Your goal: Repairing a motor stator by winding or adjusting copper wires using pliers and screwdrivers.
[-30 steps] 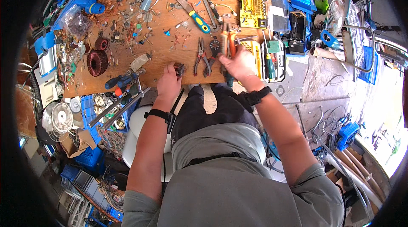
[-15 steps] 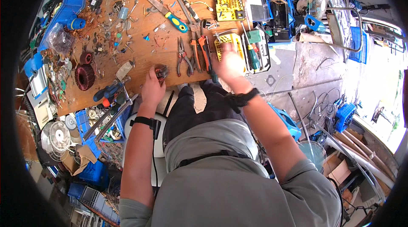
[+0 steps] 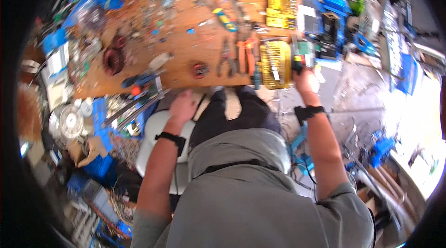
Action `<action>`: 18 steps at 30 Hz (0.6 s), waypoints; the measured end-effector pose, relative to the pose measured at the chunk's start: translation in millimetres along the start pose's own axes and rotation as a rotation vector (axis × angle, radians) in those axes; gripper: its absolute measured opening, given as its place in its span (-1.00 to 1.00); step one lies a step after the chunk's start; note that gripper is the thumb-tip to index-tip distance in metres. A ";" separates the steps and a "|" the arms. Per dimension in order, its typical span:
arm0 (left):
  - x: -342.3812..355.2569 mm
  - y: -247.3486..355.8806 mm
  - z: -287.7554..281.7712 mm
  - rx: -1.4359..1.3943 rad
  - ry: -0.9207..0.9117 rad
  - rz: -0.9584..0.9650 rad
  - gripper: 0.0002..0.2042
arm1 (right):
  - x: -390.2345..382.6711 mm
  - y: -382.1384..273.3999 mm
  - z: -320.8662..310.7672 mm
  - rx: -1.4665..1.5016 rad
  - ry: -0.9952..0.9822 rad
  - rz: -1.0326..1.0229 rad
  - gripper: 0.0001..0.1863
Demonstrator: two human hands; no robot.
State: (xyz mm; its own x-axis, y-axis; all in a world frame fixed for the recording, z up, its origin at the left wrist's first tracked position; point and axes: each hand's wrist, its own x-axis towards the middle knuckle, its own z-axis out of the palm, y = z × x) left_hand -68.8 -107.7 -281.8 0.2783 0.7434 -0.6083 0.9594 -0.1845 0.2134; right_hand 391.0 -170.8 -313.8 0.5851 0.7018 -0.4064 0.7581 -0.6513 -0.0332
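The picture is smeared by motion. My right hand [image 3: 306, 83] is at the open case right of the yellow bit set [image 3: 275, 64], its fingers closed around the dark handle of a screwdriver [image 3: 297, 64]. My left hand [image 3: 183, 105] hangs just off the table's front edge, above a pale seat, holding nothing, its fingers loosely apart. A small round dark-red part [image 3: 200, 70] lies on the table near that edge. Between it and the yellow set lie pliers with dark-red handles [image 3: 226, 64] and orange-handled pliers [image 3: 246, 56].
The wooden table [image 3: 181, 48] carries scattered scraps and a dark-red wound ring [image 3: 114, 60]. A second yellow set [image 3: 281, 5] lies farther back, near a yellow-and-teal handled tool [image 3: 225, 19]. Metal rods [image 3: 134, 113] stick out at the front left. Blue boxes [image 3: 334, 4] stand at the far right.
My left hand has let go of the round part, left it on the table and drawn back over the edge. My right hand has moved right to the screwdriver. The view has shifted.
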 end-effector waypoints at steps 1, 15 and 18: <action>-1.8 -0.4 -0.3 0.005 -0.050 0.005 -0.64 | 3.6 10.9 5.9 0.038 0.046 -0.005 -0.47; -97.3 -87.2 45.1 -0.272 -0.109 -0.172 -0.74 | -133.6 -168.8 -84.1 0.569 -0.160 -0.898 -0.63; -114.5 -101.9 47.9 -0.332 -0.128 -0.243 -0.72 | -163.0 -207.9 -104.7 0.480 -0.343 -0.890 -0.66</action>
State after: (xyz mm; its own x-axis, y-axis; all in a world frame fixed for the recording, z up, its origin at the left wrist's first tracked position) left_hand -196.2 -204.8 -270.5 0.0693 0.6504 -0.7564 0.9367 0.2183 0.2736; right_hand 168.2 -119.6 -145.0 -0.2921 0.9108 -0.2917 0.6363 -0.0426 -0.7702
